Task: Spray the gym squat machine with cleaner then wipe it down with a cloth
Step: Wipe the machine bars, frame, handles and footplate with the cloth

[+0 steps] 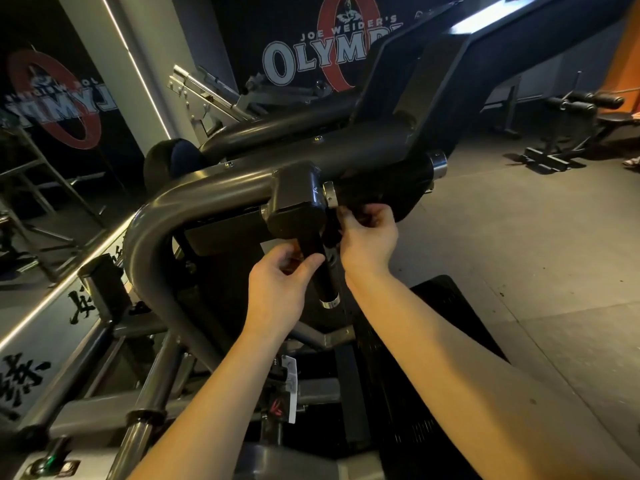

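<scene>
At the upper frame of the squat machine [162, 216], both of the person's hands are at a black handle [323, 289] that slants down from a dark block housing [298, 202] on the curved grey tube. The handle ends in a chrome ring [329, 303]. The left hand [280, 275] grips the handle at mid-length, with the fingers curled round it and the thumb laid on its near face. The right hand [369, 237] is just beside the upper part of the handle, below a second chrome collar [329, 194] and the black padded roller [391, 188]. Its fingers are curled inward against a dark shape [333, 233]. Whether that shape is a cloth or a part of the machine cannot be told, nor whether the hand pinches it. Both forearms are bare and reach up from the lower edge of the view. Below the hands lies a black footplate [440, 299], and grey flooring [519, 237] extends to the right. A wall banner [311, 57] reading "OLYMP" hangs behind the machine, and a mirror [52, 98] at left shows the lettering reversed. A padded bench [575, 107] stands well apart at far right.
</scene>
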Action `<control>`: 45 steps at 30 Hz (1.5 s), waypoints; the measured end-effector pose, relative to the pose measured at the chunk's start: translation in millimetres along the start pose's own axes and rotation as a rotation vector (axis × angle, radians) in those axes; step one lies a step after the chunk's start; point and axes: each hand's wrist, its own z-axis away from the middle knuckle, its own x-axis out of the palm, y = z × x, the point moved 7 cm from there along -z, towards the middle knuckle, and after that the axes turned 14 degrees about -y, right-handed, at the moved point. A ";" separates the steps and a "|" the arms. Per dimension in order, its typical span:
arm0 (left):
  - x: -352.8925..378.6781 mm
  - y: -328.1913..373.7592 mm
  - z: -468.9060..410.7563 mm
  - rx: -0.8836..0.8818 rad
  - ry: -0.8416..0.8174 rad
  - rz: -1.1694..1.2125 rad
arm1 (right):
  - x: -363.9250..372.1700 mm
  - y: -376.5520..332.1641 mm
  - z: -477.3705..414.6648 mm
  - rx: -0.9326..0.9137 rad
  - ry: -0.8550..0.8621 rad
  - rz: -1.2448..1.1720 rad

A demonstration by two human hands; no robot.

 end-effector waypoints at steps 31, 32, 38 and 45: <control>32.7 -32.3 47.9 -0.221 0.096 -0.105 | -55.9 52.3 48.4 0.325 -0.543 -0.069; 36.5 -36.0 54.6 -0.247 0.085 -0.086 | -56.7 54.3 52.5 0.330 -0.575 -0.057; 37.9 -43.0 77.2 -0.334 0.148 -0.018 | -63.8 40.0 46.4 0.119 -0.575 0.096; 37.3 -14.9 47.4 -0.183 0.149 -0.050 | -17.0 26.2 41.4 -0.095 -0.636 0.375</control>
